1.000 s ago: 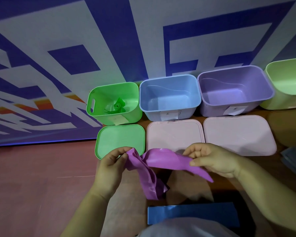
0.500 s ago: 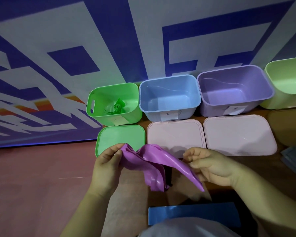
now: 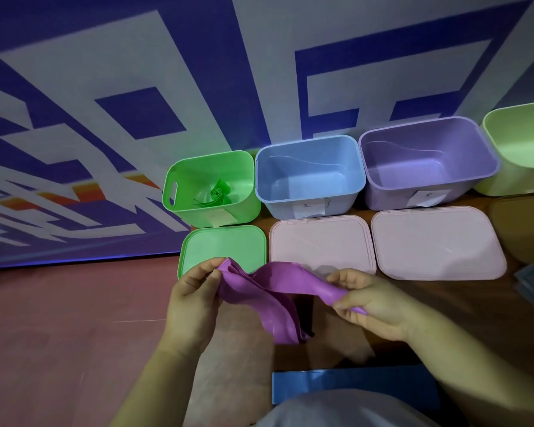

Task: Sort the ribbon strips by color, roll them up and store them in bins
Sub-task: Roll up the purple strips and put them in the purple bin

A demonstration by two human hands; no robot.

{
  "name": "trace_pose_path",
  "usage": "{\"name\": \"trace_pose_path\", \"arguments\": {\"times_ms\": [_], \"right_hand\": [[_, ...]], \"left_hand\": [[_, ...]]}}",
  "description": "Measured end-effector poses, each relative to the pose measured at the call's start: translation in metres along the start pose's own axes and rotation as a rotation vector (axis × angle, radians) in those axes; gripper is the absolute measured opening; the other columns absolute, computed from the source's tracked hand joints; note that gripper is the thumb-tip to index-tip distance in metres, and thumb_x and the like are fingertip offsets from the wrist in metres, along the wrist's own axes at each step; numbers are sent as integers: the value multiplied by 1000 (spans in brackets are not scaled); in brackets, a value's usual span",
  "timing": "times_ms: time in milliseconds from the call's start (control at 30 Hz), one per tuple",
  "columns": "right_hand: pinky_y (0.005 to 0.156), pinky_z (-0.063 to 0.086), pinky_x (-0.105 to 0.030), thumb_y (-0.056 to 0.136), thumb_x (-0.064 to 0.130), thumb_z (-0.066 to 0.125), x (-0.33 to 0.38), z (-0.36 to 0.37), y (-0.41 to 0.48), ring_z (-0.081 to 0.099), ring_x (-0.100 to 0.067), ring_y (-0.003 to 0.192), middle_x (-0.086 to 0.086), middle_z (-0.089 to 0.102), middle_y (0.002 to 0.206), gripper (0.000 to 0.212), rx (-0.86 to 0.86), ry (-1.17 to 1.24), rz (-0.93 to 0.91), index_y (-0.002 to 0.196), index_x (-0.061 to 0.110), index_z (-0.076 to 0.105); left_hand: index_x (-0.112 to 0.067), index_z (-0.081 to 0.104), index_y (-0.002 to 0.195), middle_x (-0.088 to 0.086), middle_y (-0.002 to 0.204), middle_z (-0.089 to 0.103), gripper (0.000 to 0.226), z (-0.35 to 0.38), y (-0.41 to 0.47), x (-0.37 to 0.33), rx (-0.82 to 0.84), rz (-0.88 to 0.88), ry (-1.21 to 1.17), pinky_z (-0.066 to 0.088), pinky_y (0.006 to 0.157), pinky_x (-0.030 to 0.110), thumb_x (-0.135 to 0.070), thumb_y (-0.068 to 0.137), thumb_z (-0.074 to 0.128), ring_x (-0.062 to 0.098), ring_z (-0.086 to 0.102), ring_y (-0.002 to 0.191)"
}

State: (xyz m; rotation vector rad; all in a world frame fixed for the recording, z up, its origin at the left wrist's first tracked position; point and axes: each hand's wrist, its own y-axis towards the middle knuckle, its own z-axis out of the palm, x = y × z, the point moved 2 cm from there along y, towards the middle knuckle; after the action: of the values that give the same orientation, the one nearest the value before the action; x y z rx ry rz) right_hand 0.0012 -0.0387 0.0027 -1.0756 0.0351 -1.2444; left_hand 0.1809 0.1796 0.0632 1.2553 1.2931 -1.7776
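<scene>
Blue-and-white patterned wall behind a reddish floor. Head view: the left hand [image 3: 191, 300] pinches one end of the purple ribbon [image 3: 259, 291] between thumb and fingers. The right hand [image 3: 370, 300] curls round the other end. The glossy, limp band sags in folds between and below them. Beyond the hands stand smooth, round-cornered plastic bins. The green bin [image 3: 244, 208], ahead of the left hand, holds a rolled green ribbon [image 3: 218, 192]. The blue bin [image 3: 278, 208] and purple bin [image 3: 389, 201], ahead of the right, look bare. A green lid [image 3: 222, 248] and pink lids [image 3: 321, 241] lie flat between hands and bins. A blue strip [image 3: 352, 383] lies nearer the body. Judged progress: green stored, purple not yet rolled, blue untouched.
</scene>
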Motion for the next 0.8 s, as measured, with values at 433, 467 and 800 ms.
{"name": "trace_pose_path", "arguments": {"times_ms": [433,467,800], "right_hand": [[65,50,-26,89,-2,66,18,-4,-12,72,-19,77,-7,72,99,19,-371,-342,-292,95,15,71],[66,52,-28,89,-1,66,18,-5,-12,71,-19,78,-6,72,100,20,-396,-382,-327,91,18,73],[62,46,-24,69,27,88,20,6,-17,63,-13,79,7,69,83,24,-496,-873,-329,80,21,67]], "left_hand": [[-16,76,91,8,90,73,34,2,-2,2,2,6,14,56,67,22,3,97,48,16,66,80],[-15,75,92,8,90,73,34,2,-2,2,-3,5,9,56,66,22,4,97,48,16,66,79],[-15,76,89,8,88,73,36,3,-5,4,11,-1,-3,55,65,22,5,97,47,14,67,78]]}}
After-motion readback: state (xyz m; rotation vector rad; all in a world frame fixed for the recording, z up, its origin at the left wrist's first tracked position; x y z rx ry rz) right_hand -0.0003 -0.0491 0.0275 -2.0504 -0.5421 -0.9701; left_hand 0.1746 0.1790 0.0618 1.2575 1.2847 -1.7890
